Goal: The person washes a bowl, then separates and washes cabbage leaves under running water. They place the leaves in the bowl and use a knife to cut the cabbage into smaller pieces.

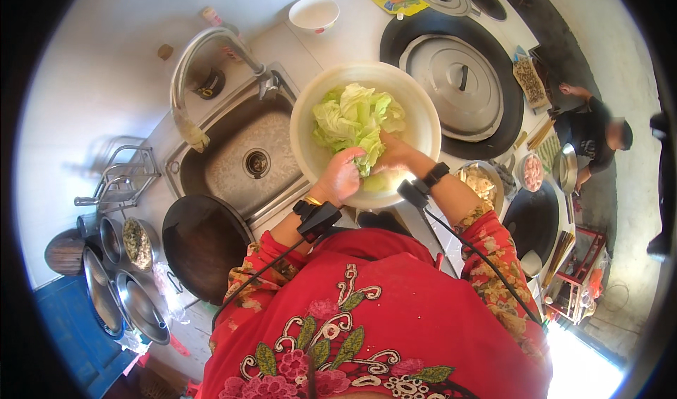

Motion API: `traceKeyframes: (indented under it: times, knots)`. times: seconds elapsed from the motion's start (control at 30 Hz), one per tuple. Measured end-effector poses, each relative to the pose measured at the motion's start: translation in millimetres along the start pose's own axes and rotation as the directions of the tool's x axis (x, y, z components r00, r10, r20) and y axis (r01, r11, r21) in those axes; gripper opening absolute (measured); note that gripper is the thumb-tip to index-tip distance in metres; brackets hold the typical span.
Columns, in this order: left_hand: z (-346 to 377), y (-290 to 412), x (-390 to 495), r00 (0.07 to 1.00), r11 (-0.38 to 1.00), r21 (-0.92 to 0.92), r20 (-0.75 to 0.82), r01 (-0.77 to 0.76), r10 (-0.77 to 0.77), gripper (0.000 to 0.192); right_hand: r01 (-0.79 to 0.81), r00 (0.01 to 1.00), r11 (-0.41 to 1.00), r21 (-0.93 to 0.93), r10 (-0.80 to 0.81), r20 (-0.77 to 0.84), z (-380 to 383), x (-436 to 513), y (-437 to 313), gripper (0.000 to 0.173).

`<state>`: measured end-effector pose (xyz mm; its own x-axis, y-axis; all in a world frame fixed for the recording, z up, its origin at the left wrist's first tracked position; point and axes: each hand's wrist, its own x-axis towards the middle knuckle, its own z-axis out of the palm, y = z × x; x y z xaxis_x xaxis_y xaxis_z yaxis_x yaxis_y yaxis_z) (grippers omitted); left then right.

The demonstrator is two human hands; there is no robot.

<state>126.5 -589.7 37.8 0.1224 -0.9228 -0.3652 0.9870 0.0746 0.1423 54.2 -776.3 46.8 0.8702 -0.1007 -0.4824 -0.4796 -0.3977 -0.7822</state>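
Note:
A large cream basin (418, 89) stands between the sink and the lidded wok, with pale green leafy vegetable pieces (354, 105), like lettuce or cabbage, heaped in it. Over the basin's near side, my left hand (341, 177) pinches a leaf between thumb and fingers. My right hand (394, 153) is on the same leaf from the other side, its fingertips partly hidden by the leaves. More pale leaf or cloudy water shows low in the basin below the hands.
Left of the basin is a steel sink (227, 171) under a curved faucet (180, 76). A dark round board (206, 248) leans nearby. A wok with a metal lid (455, 87) sits right, a white bowl (314, 14) behind. Farther right are food bowls and another person (592, 129).

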Motion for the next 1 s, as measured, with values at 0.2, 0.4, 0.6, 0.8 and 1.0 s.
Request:
traceKeyframes:
  times: [0.2, 0.4, 0.6, 0.8, 1.0]
  knots:
    - [-2.8, 17.1, -23.4, 0.968, 0.928, 0.35, -0.16, -0.128, 0.194, 0.029, -0.108, 0.989, 0.967, -0.23, 0.08, -0.126, -0.9, 7.1, 1.2, 0.103]
    - [51.8, 25.7, -60.0, 0.829, 0.09, 0.992, 0.023, -0.089, 0.558, 0.047, -0.235, 0.967, 0.816, -0.528, 0.144, -0.209, -5.8, 2.2, -12.7, 0.072]
    - [93.5, 18.4, -20.7, 0.889, -0.703, 0.66, 0.449, -0.263, 0.089, 0.099, 0.028, 0.972, 0.721, -0.693, -0.182, -0.15, 19.0, 7.5, 18.3, 0.068]
    - [73.1, 19.8, 19.1, 0.995, -0.919, 0.387, 0.095, -0.075, -0.041, 0.139, 0.15, 0.929, 0.896, -0.418, -0.273, -0.252, 7.0, -19.0, 29.7, 0.096]
    - [79.8, 31.7, 30.6, 0.989, -0.937, 0.317, 0.082, -0.145, -0.125, 0.142, 0.151, 0.872, 0.922, -0.355, -0.294, -0.391, -48.0, -71.1, 8.8, 0.063]
